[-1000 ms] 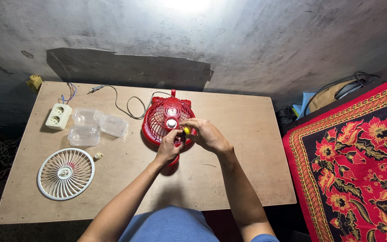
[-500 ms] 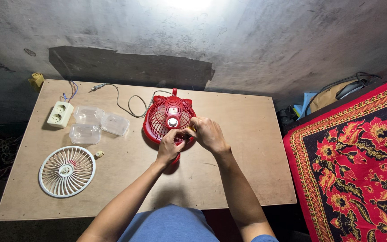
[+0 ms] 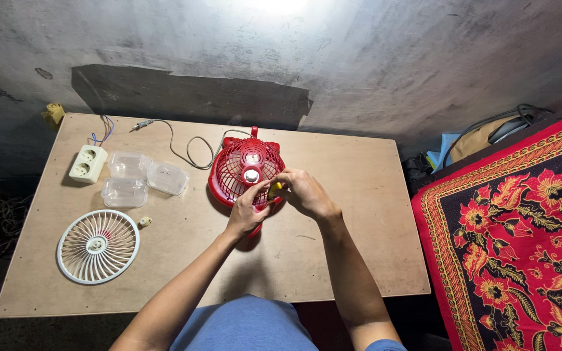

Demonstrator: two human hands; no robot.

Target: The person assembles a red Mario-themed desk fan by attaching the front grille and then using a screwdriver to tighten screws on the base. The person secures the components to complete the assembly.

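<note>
Red wire-grille fan on a pale tan wooden table; white round grille; cream socket block; clear plastic containers; red cloth patterned with black ground and red-and-gold flowers; grey wall.

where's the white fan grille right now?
In the head view, the white fan grille lies flat at the table's near-left corner, below the clear plastic containers, a small cream knob beside it.

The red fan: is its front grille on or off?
Off. The red fan lies with its motor hub bared, and a white grille lies apart on the table.
</note>
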